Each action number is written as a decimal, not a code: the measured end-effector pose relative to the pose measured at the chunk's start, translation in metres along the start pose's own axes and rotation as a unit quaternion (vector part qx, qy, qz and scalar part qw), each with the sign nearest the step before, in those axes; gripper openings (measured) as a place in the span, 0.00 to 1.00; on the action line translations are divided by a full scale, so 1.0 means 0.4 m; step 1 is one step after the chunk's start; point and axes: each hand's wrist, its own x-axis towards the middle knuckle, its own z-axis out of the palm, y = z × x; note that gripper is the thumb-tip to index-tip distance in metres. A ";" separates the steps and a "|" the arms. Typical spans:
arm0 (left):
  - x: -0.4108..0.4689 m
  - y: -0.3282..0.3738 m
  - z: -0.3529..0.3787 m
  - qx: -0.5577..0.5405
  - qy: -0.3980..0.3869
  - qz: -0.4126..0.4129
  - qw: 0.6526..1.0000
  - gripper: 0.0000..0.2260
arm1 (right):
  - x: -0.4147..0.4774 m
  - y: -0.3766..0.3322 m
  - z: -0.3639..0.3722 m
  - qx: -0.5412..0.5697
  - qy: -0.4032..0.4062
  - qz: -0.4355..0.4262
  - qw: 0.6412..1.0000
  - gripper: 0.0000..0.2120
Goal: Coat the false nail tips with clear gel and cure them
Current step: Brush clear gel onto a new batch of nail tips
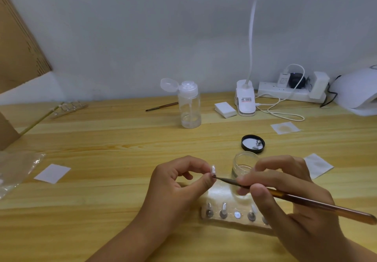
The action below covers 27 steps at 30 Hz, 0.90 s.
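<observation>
Two hands busy on one clear nail tip

Left hand (179, 180) pinches the nail tip (213, 169) by its little stand, above the near middle of the counter (102, 139). More tips stand in a holder strip (234, 222) just near of it. The open gel jar (243, 165) sits right behind, with its black lid (253, 144) farther back. Right hand (285, 190) grips the amber brush (306, 201) pen-style, bristles touching the tip's base. White curing lamp (357, 90) is at the far right.

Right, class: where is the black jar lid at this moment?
In the head view, the black jar lid lies on the wooden table right of centre, just behind the open glass jar.
</observation>
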 end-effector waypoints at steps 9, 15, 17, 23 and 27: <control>-0.002 0.004 0.002 -0.004 -0.003 -0.003 1.000 0.09 | -0.021 0.039 -0.007 -0.035 0.044 -0.007 0.998 0.13; -0.001 0.004 0.002 -0.006 -0.001 -0.004 1.000 0.08 | -0.027 0.029 -0.005 -0.002 0.036 -0.012 0.999 0.16; 0.000 0.004 0.001 -0.008 0.000 -0.004 1.000 0.09 | -0.027 0.025 -0.007 0.002 0.040 -0.012 0.999 0.15; -0.002 0.008 0.003 -0.011 -0.004 -0.006 1.000 0.10 | -0.025 0.036 -0.004 -0.029 0.049 -0.001 0.998 0.14; 0.000 0.007 0.003 -0.016 -0.005 -0.007 1.000 0.09 | -0.030 0.033 -0.002 -0.013 0.035 -0.002 0.999 0.15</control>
